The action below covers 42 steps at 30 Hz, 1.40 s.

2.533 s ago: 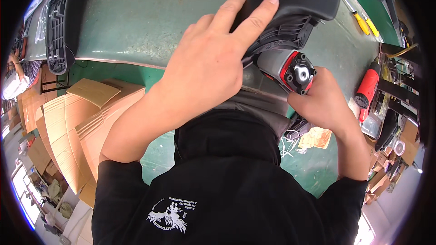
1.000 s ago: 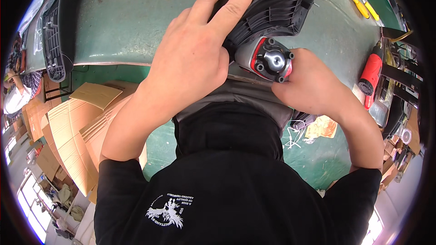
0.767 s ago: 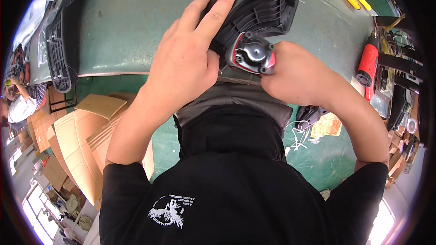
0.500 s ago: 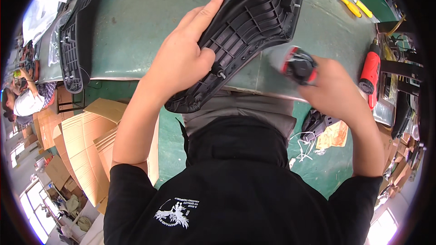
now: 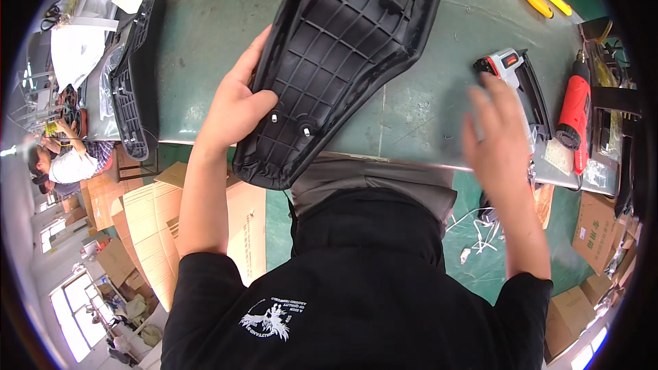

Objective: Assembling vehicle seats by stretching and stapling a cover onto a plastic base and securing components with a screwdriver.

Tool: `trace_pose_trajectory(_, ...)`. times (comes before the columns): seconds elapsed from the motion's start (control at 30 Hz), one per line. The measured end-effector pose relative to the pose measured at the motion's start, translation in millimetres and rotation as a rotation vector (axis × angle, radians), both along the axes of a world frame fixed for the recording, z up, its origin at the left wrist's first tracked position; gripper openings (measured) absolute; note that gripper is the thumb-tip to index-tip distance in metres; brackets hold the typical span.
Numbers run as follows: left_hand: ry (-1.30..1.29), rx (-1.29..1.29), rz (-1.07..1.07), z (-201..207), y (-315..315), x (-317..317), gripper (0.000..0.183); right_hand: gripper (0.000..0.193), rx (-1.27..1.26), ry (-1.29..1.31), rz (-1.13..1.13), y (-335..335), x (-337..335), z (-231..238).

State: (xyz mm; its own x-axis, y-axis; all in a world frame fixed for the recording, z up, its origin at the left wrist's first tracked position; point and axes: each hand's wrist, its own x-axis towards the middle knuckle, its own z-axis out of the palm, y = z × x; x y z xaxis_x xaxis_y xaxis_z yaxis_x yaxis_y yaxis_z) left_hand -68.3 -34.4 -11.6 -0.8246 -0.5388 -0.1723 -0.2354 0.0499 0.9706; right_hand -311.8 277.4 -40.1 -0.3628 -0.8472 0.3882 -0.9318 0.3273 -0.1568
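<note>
A long black motorcycle seat (image 5: 336, 48) lies tilted across the table's front edge, its ribbed plastic underside facing up with short metal studs sticking out. My left hand (image 5: 233, 113) grips its left edge near the narrow end, thumb on the ribs and fingers partly hidden beneath. On the table to the right rests a grey, red and black staple gun (image 5: 537, 89). Blurred by motion, my right hand (image 5: 499, 140) is just left of the staple gun, fingers stretched out and apart, holding nothing.
The green table (image 5: 212, 55) bears another black seat (image 5: 130, 92) at the left. A red heat gun (image 5: 574, 106) is at the right edge, with a yellow-handled screwdriver (image 5: 534, 2) at the back right. Cardboard (image 5: 151, 226) stands below left; a person (image 5: 75, 161) is farther left.
My right hand has set the staple gun down on the table to the right and let go. The seat has swung more upright and its underside shows more fully; my left hand still grips it.
</note>
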Motion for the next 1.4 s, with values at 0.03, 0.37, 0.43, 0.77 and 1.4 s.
trace_pose_trajectory(0.03,-0.023,0.035,0.013,-1.6,-3.1,0.3,0.096,0.045,-0.071,-0.076,0.125,-13.9,18.9,2.1)
trace_pose_trajectory(0.37,-0.059,0.052,0.06,4.7,-4.5,-7.4,0.094,0.058,-0.07,-0.163,0.593,-88.4,69.3,-28.1)
trace_pose_trajectory(0.43,-0.069,0.091,0.052,2.1,-4.6,-8.1,0.092,0.069,-0.048,-0.124,0.561,-85.4,53.5,-36.7)
trace_pose_trajectory(0.77,-0.119,0.453,0.134,-24.2,-26.1,5.5,0.053,0.067,-0.194,-0.196,0.514,-78.8,59.9,-29.2)
trace_pose_trajectory(1.4,0.389,1.207,-0.018,-67.0,40.4,76.6,0.074,0.051,-0.399,-0.836,0.146,-69.3,49.5,-5.7)
